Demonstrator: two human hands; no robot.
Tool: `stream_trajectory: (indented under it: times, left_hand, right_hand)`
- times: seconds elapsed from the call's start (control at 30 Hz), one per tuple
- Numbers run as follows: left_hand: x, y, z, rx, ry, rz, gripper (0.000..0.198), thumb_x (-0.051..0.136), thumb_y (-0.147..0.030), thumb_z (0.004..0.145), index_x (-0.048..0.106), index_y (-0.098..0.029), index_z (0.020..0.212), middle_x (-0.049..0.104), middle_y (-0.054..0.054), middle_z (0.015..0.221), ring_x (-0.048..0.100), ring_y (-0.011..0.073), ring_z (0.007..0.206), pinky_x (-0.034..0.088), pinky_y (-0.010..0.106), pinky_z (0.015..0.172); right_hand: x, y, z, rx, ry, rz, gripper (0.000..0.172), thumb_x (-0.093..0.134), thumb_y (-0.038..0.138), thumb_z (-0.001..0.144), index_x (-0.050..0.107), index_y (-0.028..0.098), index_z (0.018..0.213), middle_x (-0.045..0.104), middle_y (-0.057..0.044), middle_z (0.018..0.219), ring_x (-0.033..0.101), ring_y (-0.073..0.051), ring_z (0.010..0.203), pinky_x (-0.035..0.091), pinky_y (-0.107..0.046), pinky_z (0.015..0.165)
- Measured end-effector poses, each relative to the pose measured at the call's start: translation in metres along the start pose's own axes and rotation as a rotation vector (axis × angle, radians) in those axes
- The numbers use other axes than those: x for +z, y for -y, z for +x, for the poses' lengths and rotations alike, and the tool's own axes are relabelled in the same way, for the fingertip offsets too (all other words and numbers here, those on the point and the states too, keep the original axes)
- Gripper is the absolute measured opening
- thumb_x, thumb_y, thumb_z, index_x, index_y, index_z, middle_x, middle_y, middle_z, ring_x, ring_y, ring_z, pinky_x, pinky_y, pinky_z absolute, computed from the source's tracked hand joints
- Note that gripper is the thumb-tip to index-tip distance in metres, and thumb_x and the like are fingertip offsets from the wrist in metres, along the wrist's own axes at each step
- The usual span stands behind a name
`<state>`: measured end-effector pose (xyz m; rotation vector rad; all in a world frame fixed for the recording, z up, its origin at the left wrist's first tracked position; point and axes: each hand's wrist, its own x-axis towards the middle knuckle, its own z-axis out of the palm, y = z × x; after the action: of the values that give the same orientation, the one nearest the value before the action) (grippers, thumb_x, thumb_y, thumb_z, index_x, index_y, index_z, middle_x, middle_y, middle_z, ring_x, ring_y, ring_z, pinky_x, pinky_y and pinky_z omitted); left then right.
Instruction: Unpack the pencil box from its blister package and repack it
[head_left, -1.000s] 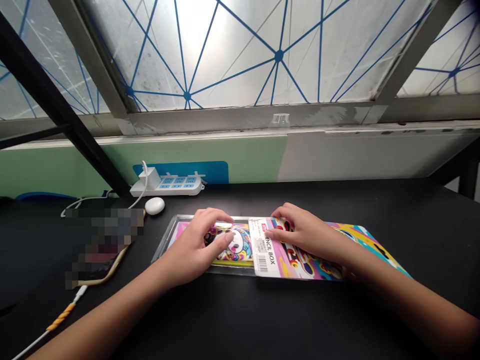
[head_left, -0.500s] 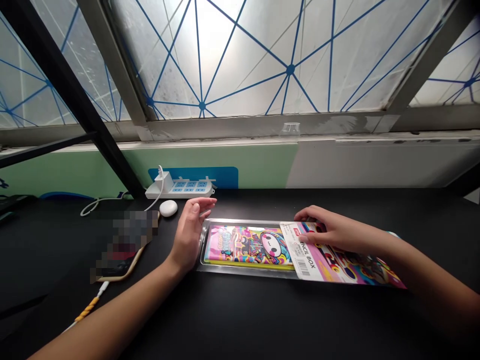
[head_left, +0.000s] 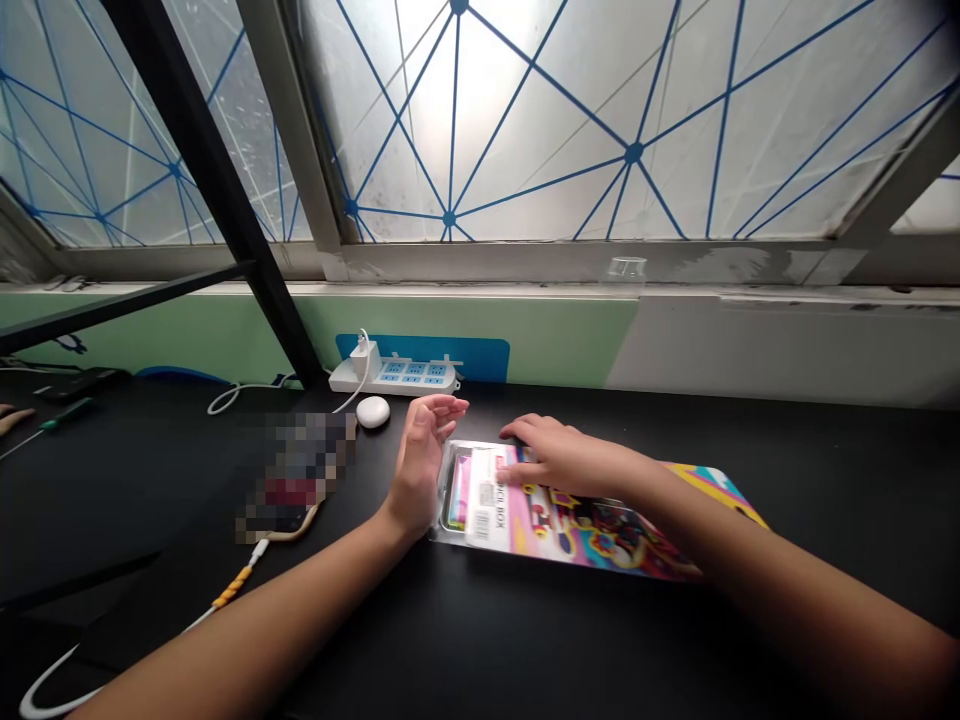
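A colourful pencil box in clear plastic packaging (head_left: 459,490) lies on the black table (head_left: 675,640), mostly inside a bright printed card sleeve (head_left: 600,525). My right hand (head_left: 559,460) rests flat on the sleeve's left end, fingers stretched over the label. My left hand (head_left: 420,460) stands on edge with straight fingers against the packaging's left end. Only a narrow strip of the box shows beyond the sleeve.
A white power strip (head_left: 397,375) with a plugged charger sits by the wall, a white oval case (head_left: 373,411) in front of it. A blurred phone (head_left: 296,480) with a cable lies to the left. A screwdriver (head_left: 64,412) and another person's fingertips (head_left: 11,416) are at far left.
The sleeve has slid left over the box, covering nearly all of it. My right hand moved left with it; my left hand stays upright at the box's end. The view has shifted.
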<state>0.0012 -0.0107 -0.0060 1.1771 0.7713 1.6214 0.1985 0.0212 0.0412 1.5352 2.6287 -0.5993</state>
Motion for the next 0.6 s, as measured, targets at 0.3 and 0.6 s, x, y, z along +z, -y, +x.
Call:
stream_trajectory:
  times: [0.3, 0.6]
  left_hand:
    - [-0.002, -0.002, 0.004, -0.201, -0.107, 0.081, 0.021, 0.051, -0.027, 0.092, 0.056, -0.023, 0.113, 0.065, 0.009, 0.122, 0.056, 0.0247, 0.125, 0.037, 0.043, 0.109]
    - [-0.002, -0.002, 0.004, -0.433, -0.073, 0.014, 0.073, 0.057, -0.002, 0.076, 0.039, -0.032, 0.14, 0.062, 0.013, 0.134, 0.065, 0.029, 0.122, 0.058, 0.037, 0.079]
  right_hand:
    - [0.012, 0.037, 0.009, -0.084, -0.199, -0.212, 0.063, 0.046, 0.061, 0.097, 0.055, 0.015, 0.139, 0.048, -0.022, 0.152, 0.047, -0.041, 0.136, 0.034, -0.058, 0.108]
    - [0.021, -0.08, -0.073, 0.158, -0.282, 0.022, 0.059, 0.036, 0.068, 0.098, 0.061, 0.023, 0.127, 0.062, -0.014, 0.138, 0.058, -0.034, 0.124, 0.043, -0.051, 0.103]
